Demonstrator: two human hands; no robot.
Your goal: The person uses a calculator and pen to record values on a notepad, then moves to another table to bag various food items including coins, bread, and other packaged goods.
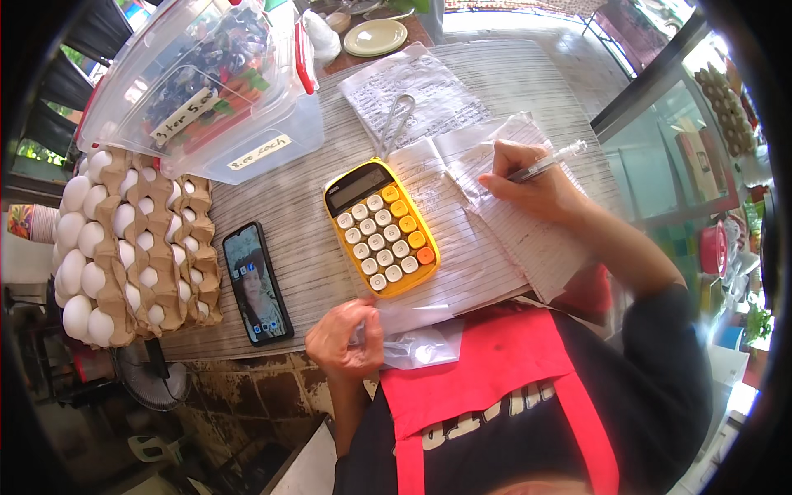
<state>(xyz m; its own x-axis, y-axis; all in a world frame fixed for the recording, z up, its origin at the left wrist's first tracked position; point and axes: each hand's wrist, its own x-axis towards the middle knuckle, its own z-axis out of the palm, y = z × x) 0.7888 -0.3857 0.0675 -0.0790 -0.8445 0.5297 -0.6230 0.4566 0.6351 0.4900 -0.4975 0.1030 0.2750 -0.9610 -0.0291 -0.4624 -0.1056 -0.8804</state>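
A clear-barrelled pen (pixel 544 164) is gripped in my right hand (pixel 532 182), which rests over the right page of an open lined notebook (pixel 495 241). Handwriting covers parts of its pages. On the left page lies a yellow calculator (pixel 382 232) with round white, yellow and orange keys. My left hand (pixel 346 340) is curled at the table's front edge, just below the calculator. Its fingers pinch a crumpled clear plastic bag (pixel 424 346) that hangs against my red apron (pixel 489 352). A smartphone (pixel 257 284) with a lit screen lies to the left.
Stacked cardboard trays of white eggs (pixel 133 247) stand at the left. Behind them are clear plastic bins (pixel 272 145) with red clips. Written sheets (pixel 414 86) and a bent metal wire tool (pixel 396 120) lie beyond the calculator. A plate (pixel 375 37) sits at the back; a glass case (pixel 674 161) borders the right.
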